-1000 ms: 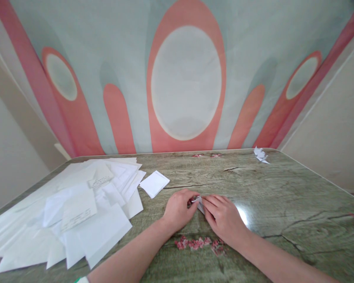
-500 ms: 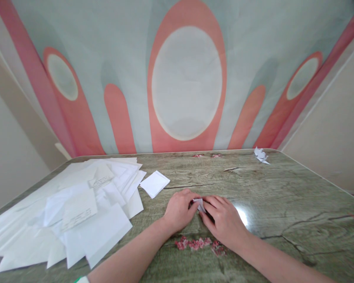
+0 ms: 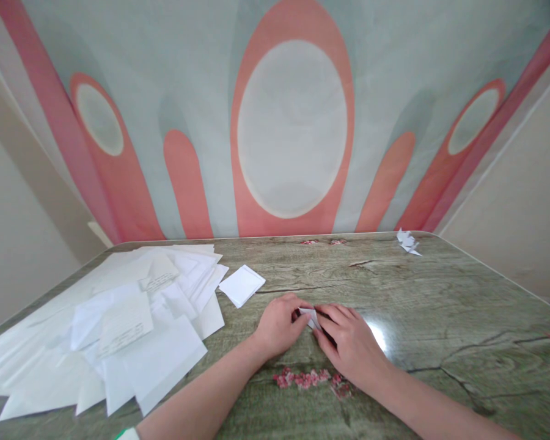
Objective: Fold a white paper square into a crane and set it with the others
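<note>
A small folded piece of white paper (image 3: 310, 317) lies between my two hands, just above the tabletop near the middle. My left hand (image 3: 282, 326) pinches its left side between thumb and fingers. From the other side my right hand (image 3: 348, 336) grips it, with the fingers bent and the thumb below. Parts of the folds are hidden behind my fingers.
A spread pile of white sheets (image 3: 169, 360) covers the table's left side. Beside it lies a small stack of square papers (image 3: 242, 285). Several folded paper pieces (image 3: 407, 242) sit at the far right. A patterned backdrop (image 3: 215, 122) rises behind the wood-look table (image 3: 440, 305).
Both hands stay almost in place on the folded paper; my right fingers and thumb shift very slightly. The whole view drifts a little to the right.
</note>
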`<state>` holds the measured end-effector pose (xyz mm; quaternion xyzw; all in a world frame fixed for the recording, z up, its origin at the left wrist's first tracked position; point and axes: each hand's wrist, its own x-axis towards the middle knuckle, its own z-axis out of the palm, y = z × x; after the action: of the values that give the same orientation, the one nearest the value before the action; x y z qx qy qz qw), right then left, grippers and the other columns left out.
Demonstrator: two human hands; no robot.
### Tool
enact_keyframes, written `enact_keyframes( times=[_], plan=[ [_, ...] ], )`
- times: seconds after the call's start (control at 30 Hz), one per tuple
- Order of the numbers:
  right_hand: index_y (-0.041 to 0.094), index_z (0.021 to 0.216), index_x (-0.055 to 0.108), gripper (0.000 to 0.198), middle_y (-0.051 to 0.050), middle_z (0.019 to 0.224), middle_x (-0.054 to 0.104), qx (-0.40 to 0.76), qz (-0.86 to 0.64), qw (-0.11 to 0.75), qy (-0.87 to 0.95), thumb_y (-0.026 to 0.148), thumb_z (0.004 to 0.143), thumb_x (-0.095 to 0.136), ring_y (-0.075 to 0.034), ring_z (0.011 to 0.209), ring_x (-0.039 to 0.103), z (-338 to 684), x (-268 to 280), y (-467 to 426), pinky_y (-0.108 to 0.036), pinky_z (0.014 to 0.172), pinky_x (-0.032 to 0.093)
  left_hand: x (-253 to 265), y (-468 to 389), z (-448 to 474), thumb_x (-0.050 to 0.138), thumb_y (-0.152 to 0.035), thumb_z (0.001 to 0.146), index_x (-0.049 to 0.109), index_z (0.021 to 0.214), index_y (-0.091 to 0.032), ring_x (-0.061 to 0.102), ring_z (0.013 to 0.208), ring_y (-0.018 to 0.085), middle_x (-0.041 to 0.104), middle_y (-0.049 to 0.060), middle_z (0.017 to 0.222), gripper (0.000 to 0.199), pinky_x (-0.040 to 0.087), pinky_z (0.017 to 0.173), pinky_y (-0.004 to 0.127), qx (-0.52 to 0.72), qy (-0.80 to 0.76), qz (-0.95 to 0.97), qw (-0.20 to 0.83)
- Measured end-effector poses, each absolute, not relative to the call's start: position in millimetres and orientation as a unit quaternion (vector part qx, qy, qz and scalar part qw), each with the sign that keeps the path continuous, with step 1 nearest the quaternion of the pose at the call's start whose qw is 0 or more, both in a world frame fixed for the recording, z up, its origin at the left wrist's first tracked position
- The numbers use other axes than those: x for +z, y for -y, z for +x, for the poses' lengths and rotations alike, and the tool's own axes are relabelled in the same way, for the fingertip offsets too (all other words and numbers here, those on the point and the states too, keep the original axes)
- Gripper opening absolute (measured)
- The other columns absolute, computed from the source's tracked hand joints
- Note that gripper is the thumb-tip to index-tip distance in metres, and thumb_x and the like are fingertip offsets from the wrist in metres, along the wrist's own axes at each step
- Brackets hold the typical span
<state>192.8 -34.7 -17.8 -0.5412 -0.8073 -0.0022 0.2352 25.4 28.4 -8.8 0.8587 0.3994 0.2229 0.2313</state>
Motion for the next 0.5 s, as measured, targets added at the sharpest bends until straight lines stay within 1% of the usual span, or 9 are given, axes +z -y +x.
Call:
enact_keyframes(
  times=[0.2,0.3,0.37,0.5],
  plan=[
    [0.022,0.099,0.061,0.019,-0.005,0.101,0.06,0.008,-0.54,0.268,0.798,0.02,0.081,0.053,-0.021,0.094,0.052,193.4,-17.7,34.5,-0.037,0.082,0.041,-9.2,-28.8,25.4,0.051,-0.024,0.079,0.065,0.095,-0.023,0.056,0.072,0.014,0.062,0.001,0.083,0.021,0.042,0.068,0.023,0.227,-0.403,0.853,0.241],
    [0.022,0.095,0.062,0.016,-0.005,0.096,0.061,0.011,-0.535,0.287,0.795,0.021,0.082,0.054,-0.02,0.091,0.053,193.8,-18.3,33.5,-0.036,0.079,0.042,-10.4,-29.3,25.5,0.052,-0.023,0.079,0.065,0.092,-0.023,0.056,0.072,0.014,0.062,0.0,0.082,0.02,0.042,0.068,0.023,0.229,-0.403,0.851,0.246],
    [0.021,0.092,0.062,0.013,-0.005,0.093,0.061,0.016,-0.533,0.292,0.794,0.02,0.082,0.054,-0.02,0.088,0.053,194.3,-19.8,32.7,-0.036,0.078,0.042,-10.3,-30.2,24.9,0.052,-0.024,0.079,0.066,0.091,-0.023,0.056,0.071,0.014,0.062,0.0,0.08,0.019,0.041,0.067,0.023,0.231,-0.398,0.851,0.252],
    [0.02,0.093,0.061,0.014,-0.005,0.092,0.061,0.023,-0.532,0.295,0.793,0.018,0.081,0.055,-0.02,0.087,0.054,195.7,-23.2,31.8,-0.036,0.077,0.042,-8.0,-32.9,22.7,0.052,-0.024,0.08,0.067,0.091,-0.021,0.055,0.073,0.015,0.062,0.001,0.078,0.019,0.041,0.067,0.023,0.226,-0.385,0.852,0.273]
  ],
)
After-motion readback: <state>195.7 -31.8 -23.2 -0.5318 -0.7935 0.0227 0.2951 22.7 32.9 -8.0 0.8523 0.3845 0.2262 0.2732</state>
